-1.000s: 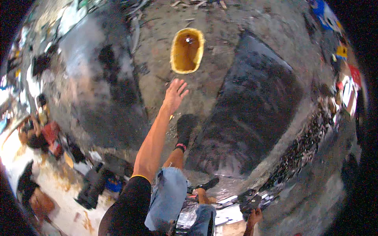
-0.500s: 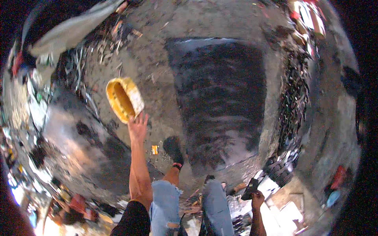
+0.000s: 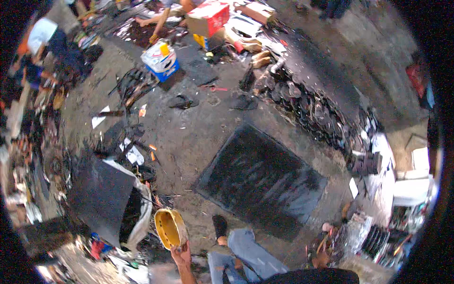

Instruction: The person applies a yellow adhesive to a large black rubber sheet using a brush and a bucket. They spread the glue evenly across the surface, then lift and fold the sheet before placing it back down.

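My left hand point(image 3: 181, 255), low in the view and left of my knees, grips the near rim of a yellow oval hollow tub point(image 3: 181, 224). The tub is tilted so its hollow faces up and left; dark spots line its inner wall, and its outside is dirty white. To the right of it a large dark rectangular sheet point(image 3: 265, 175) lies flat on the ground, with streaky shiny marks. What looks like my right hand point(image 3: 320, 259) is at the lower right beside a black sleeve; its fingers are blurred, and what it holds, if anything, cannot be made out.
A folded dark sheet point(image 3: 101, 199) with a pale edge lies at the left. Farther off stand a blue and white bucket point(image 3: 161, 61) and a red box point(image 3: 208, 19), near another person's arm point(image 3: 161, 23). Dark scraps point(image 3: 302, 104) are heaped along the right.
The view has swung up and round, bringing the bucket, box and other people into sight. My left hand, earlier spread at the tub's rim, now grips it. The black object at my right hand no longer shows.
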Demonstrator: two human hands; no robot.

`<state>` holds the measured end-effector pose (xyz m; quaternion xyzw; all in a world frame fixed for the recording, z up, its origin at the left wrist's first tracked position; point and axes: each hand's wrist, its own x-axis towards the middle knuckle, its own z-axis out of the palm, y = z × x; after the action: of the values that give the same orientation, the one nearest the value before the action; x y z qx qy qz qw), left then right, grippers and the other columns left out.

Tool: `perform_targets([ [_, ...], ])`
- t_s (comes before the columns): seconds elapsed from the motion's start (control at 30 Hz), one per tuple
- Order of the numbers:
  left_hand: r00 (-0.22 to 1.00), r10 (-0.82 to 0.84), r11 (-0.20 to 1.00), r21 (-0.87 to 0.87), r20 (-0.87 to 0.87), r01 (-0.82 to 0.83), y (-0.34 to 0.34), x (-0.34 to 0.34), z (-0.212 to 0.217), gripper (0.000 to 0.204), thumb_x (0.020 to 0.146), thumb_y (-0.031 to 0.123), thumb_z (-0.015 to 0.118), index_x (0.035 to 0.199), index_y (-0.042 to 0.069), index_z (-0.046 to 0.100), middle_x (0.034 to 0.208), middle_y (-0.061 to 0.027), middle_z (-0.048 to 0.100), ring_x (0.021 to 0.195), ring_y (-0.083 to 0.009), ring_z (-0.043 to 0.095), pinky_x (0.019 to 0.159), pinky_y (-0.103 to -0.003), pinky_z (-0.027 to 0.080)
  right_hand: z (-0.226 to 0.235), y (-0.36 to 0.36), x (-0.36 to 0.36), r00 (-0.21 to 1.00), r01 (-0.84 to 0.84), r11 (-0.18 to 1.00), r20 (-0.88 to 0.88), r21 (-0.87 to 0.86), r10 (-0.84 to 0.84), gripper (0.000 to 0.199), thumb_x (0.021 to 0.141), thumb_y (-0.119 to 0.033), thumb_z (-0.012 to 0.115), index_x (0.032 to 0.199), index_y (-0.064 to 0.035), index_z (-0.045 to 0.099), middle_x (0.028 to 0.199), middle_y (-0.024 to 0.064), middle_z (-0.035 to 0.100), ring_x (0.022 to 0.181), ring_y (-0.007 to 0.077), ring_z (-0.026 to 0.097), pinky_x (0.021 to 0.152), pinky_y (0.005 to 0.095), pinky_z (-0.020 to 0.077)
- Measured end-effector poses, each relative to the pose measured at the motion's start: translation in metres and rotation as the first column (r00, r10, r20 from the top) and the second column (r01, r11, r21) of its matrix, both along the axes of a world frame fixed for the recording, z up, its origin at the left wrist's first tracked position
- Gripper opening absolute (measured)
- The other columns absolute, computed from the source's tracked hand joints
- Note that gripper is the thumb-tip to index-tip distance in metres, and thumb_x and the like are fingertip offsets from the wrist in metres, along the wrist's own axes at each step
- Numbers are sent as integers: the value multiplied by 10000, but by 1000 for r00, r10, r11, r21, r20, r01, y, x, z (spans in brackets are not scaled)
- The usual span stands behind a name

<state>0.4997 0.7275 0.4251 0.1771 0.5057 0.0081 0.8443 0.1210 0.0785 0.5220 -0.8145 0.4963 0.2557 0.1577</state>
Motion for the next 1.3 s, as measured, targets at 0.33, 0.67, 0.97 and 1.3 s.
perform_targets([
  [0.33,854,-513,852,177,90,493,38,360,66,489,866,206,684,1286,3,535,1176,-165,649,1008,-343,664,973,-499,567,-46,108,258,879,371,927,343,-57,-331,378,844,-85,758,1191,24,654,967,150,717,835,248,707,656,365,587],
  [0.67,560,-822,570,149,109,808,-166,733,-44,502,897,217,690,1344,65,519,1337,-120,588,1203,-296,587,1072,-473,478,-73,150,670,525,453,788,589,417,-614,428,880,-74,757,1274,37,629,1019,97,723,830,131,669,618,285,553],
  [0.97,419,-893,412,-71,168,908,-424,931,-215,510,911,220,664,1348,26,486,1306,-118,587,1175,-281,611,1062,-433,493,-142,201,567,-93,744,314,557,589,-825,502,849,-182,796,1279,17,630,1061,106,706,879,220,684,761,390,578],
  [1.3,163,-961,215,235,223,948,-601,1062,-347,517,936,261,661,1374,36,502,1280,-95,606,1151,-252,622,1006,-398,518,-140,167,651,424,860,482,291,168,-858,332,896,-279,721,1143,-61,674,1010,83,672,854,215,629,722,360,531],
])
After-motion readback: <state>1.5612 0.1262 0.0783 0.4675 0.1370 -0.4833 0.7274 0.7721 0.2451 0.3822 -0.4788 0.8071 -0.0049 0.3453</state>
